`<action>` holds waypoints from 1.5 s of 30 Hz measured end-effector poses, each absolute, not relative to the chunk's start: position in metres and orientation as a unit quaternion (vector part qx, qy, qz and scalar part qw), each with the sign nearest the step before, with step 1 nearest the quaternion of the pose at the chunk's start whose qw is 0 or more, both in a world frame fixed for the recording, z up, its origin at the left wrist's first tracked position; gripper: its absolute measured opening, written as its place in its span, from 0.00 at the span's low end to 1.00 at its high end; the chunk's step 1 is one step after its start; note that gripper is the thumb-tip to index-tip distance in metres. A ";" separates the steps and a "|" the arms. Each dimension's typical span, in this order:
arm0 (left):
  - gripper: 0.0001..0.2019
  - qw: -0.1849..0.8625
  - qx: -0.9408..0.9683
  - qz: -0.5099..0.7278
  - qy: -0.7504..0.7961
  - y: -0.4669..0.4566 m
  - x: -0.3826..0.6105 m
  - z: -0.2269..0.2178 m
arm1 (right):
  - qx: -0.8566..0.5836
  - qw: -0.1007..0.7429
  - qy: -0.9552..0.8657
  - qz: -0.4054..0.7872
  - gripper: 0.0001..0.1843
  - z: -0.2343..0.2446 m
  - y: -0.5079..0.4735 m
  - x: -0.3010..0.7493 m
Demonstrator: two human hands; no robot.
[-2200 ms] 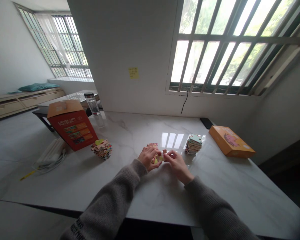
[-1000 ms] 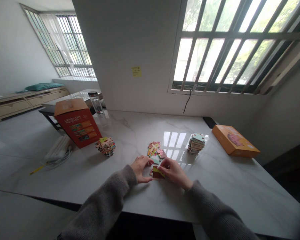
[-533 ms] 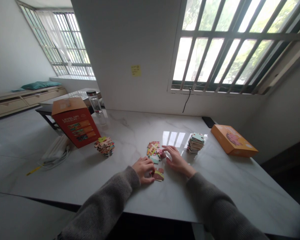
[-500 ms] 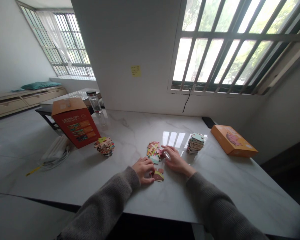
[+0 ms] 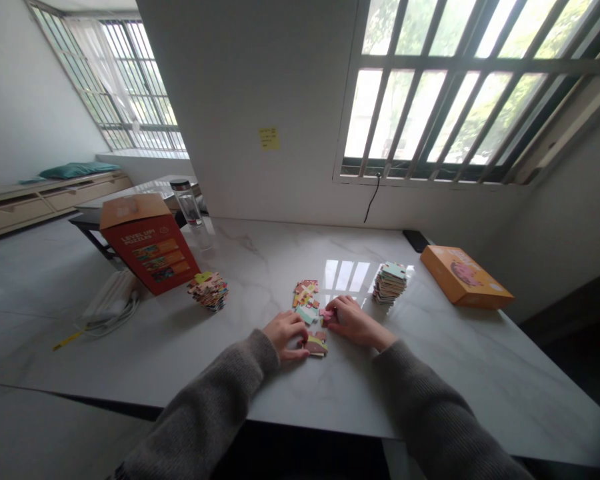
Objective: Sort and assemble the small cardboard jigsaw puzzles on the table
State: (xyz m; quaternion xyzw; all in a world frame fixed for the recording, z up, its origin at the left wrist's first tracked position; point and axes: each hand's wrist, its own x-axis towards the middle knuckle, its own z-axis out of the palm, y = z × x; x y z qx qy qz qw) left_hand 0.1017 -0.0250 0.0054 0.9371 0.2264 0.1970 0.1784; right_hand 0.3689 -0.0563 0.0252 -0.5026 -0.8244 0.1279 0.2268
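In the middle of the table, several colourful jigsaw puzzle pieces (image 5: 307,293) lie in a small overlapping group. My left hand (image 5: 286,335) is curled at their left, its thumb and fingers closed on the edge of a brown and green puzzle piece (image 5: 317,345) at the near end. A teal piece (image 5: 307,315) lies just beyond its fingertips. From the right, my right hand (image 5: 351,321) pinches a pink puzzle piece (image 5: 326,317), a little apart from the teal one. The curled fingers partly hide both held pieces.
Stacks of puzzle pieces stand at left (image 5: 209,291) and right (image 5: 391,283). A red puzzle box (image 5: 150,247), a power strip (image 5: 111,300) and a glass bottle (image 5: 187,203) are on the left. An orange box (image 5: 465,277) and a black phone (image 5: 416,241) lie right.
My right hand has drawn slightly right and nearer with the pink piece, now apart from the group. My left hand stays by the near piece. The view has shifted slightly.
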 end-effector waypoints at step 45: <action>0.04 0.176 0.882 0.299 0.319 -0.025 0.092 0.015 | -0.463 0.302 -0.805 0.218 0.19 0.048 -0.078 0.334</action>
